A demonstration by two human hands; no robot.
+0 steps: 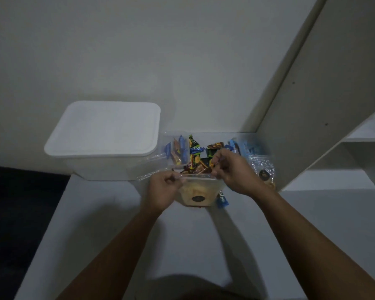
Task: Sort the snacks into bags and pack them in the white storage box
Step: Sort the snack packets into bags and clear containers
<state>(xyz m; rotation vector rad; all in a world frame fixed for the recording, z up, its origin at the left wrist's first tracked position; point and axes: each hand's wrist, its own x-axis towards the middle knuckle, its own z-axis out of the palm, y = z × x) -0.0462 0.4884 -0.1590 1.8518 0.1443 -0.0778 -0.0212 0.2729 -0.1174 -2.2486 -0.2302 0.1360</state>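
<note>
Count of items on the table.
One lidded white box (104,128); two hands, left (164,189) and right (232,172); three clear bags showing contents: one held (198,191), one of wrapped snacks (176,152), one at right (262,169); one loose snack pile (204,154), too jumbled to count.

White storage box (104,135), lid on, centre-left. Clear bag (198,191) of pale snacks at centre; loose wrapped snacks (198,153) behind it.

White table (108,213), pale wall (139,50), white shelving unit (325,94), dark floor (13,208)
</note>
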